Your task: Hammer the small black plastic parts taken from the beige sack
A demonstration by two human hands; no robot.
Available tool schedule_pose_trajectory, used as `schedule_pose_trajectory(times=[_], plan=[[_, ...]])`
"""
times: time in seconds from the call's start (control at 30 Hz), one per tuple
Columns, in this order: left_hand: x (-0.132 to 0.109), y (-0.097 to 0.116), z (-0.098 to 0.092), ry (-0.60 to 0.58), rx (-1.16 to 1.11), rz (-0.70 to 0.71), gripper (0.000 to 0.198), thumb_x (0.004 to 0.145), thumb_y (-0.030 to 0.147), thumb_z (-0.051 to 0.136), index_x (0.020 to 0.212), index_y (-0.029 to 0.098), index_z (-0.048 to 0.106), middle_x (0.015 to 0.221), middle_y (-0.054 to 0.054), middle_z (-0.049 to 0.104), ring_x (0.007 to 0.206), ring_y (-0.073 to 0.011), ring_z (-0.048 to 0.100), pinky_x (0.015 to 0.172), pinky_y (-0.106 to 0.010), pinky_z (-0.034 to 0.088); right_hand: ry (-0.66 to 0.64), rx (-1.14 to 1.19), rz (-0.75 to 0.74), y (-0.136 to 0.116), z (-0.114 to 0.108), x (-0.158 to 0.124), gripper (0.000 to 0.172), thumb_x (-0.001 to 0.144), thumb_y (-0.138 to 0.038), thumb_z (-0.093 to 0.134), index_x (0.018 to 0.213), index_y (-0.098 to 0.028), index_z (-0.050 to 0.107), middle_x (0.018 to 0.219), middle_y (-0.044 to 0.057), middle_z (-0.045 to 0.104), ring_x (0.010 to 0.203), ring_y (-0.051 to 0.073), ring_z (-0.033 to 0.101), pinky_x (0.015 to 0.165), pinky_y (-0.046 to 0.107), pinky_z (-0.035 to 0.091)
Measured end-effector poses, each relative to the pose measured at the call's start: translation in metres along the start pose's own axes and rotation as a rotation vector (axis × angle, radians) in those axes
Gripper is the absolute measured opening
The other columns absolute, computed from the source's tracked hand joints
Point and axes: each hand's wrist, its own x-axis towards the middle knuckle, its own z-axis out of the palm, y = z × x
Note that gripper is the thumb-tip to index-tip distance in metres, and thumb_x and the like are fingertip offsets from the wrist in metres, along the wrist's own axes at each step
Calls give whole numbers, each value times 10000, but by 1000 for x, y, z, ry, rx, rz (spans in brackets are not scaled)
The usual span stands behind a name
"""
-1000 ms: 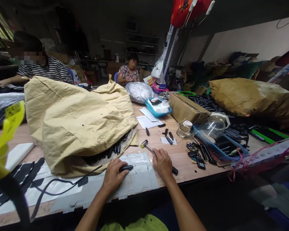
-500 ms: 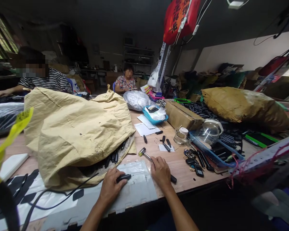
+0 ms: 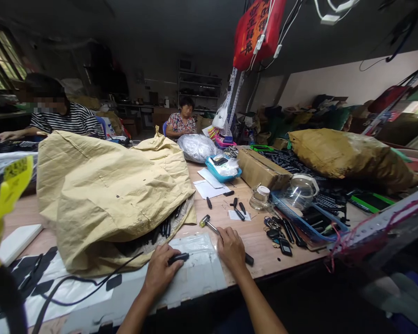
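My left hand point(image 3: 160, 269) rests on the grey board point(image 3: 202, 264), closed on a small black handle-like piece point(image 3: 181, 257) that lies flat under its fingers and thumb. My right hand point(image 3: 231, 249), at the board's right edge, is wrapped round a hammer point(image 3: 212, 226). The hammer's head points away from me to the upper left, and its black grip end shows beyond my palm. Just behind the left hand, several black pieces point(image 3: 162, 229) poke out of the mouth of a large beige sack point(image 3: 114, 185).
Beyond the hammer lie loose black pieces point(image 3: 242, 207) and white papers point(image 3: 211, 189). To the right are keys point(image 3: 273, 227), a glass jar point(image 3: 259, 199), a blue tray point(image 3: 282, 204) and a cardboard box point(image 3: 261, 167). A black cable point(image 3: 90, 278) crosses the left side. Two people sit across.
The camera view has shifted slightly. Both hands, the hammer and the black piece keep practically the same places on the table.
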Motion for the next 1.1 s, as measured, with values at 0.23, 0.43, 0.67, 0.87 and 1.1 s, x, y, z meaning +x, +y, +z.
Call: schedule_pose_trajectory(times=[0.23, 0.43, 0.67, 0.87, 1.1], plan=[[4, 7, -3, -6, 12, -13, 195, 759, 297, 683, 922, 243, 776, 857, -59, 684, 898, -270, 598, 866, -412, 471, -63, -7, -1, -2, -11, 6, 335, 855, -93, 540, 1106, -245, 702, 903, 51, 614, 861, 198, 515, 740, 294, 364], [9, 11, -4, -27, 20, -44, 186, 739, 259, 697, 902, 224, 778, 860, -61, 692, 921, -274, 597, 866, -407, 465, -86, -27, 30, -1, -8, 11, 271, 877, -165, 569, 1094, -253, 705, 905, 47, 604, 867, 191, 508, 736, 288, 353], [11, 15, -4, -33, 38, -39, 149, 742, 243, 707, 871, 230, 779, 842, -51, 678, 920, -265, 586, 849, -389, 452, -108, -28, 65, -2, -10, 14, 246, 898, -178, 548, 1071, -237, 714, 919, 54, 613, 866, 190, 511, 749, 288, 348], [11, 9, -2, -6, 30, -3, 168, 744, 259, 720, 899, 233, 781, 820, -47, 669, 883, -257, 589, 826, -379, 451, -119, -57, 92, -7, -14, 15, 204, 907, -212, 572, 1052, -251, 711, 935, 53, 609, 885, 194, 514, 734, 289, 340], [14, 6, -6, -35, 42, 4, 171, 757, 277, 711, 904, 231, 786, 831, -55, 672, 905, -265, 598, 828, -378, 454, -178, -60, 110, -11, -19, 18, 213, 929, -219, 550, 1066, -257, 708, 981, 59, 619, 916, 197, 525, 744, 293, 345]])
